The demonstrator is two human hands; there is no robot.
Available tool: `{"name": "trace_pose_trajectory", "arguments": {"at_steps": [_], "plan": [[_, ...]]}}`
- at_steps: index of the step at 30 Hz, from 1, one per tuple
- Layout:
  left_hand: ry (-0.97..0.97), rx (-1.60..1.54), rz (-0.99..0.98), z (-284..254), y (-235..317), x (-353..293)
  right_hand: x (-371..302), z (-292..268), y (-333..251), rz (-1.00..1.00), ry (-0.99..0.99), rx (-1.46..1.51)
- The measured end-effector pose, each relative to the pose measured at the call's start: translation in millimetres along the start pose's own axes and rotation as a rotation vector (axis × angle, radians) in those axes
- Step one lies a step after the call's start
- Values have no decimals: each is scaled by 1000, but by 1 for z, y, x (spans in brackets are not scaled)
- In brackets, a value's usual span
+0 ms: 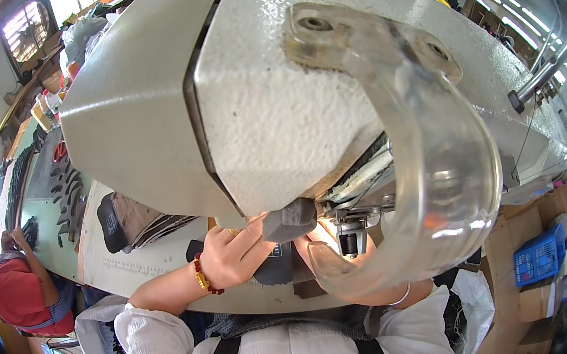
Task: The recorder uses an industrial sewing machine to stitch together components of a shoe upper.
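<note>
A large cream sewing machine head (275, 107) fills the upper middle, with a curved clear plastic guard (450, 178) at its right. My left hand (235, 255), wearing a ring and a beaded bracelet, is under the machine head. Its fingers are bent and pressed together, their tips hidden beside a dark grey blocky part (290, 220). Below that hand lies a dark cloth piece (274, 270) with a printed patch. My right hand (313, 235) is near the lit presser foot (352, 238), its fingers mostly covered by the machine and guard. A stack of brown and black cloth pieces (151, 220) lies to the left.
The pale sewing table (112, 251) has ruler markings. At far left, a person in red (21, 290) handles dark pieces at a green table (42, 199), where red-handled scissors (59, 151) lie. Cardboard boxes (504, 242) and a blue crate (539, 255) stand at right.
</note>
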State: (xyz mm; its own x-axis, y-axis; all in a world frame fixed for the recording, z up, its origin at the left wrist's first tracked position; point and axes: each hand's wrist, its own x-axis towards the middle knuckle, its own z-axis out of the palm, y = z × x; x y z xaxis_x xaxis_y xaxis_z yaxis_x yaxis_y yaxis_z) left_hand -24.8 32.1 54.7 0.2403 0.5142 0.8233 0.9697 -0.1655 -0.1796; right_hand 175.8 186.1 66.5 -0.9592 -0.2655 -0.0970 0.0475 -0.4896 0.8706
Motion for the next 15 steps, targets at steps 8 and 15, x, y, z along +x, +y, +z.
{"name": "trace_pose_trajectory", "arguments": {"at_steps": [8, 15], "plan": [[-46, -63, -19, -3, -2, -2, 4, -2, 3, 52, -85, -151], [-57, -72, -18, -4, -4, 4, 0, 12, 28, -66, 101, 2]]}}
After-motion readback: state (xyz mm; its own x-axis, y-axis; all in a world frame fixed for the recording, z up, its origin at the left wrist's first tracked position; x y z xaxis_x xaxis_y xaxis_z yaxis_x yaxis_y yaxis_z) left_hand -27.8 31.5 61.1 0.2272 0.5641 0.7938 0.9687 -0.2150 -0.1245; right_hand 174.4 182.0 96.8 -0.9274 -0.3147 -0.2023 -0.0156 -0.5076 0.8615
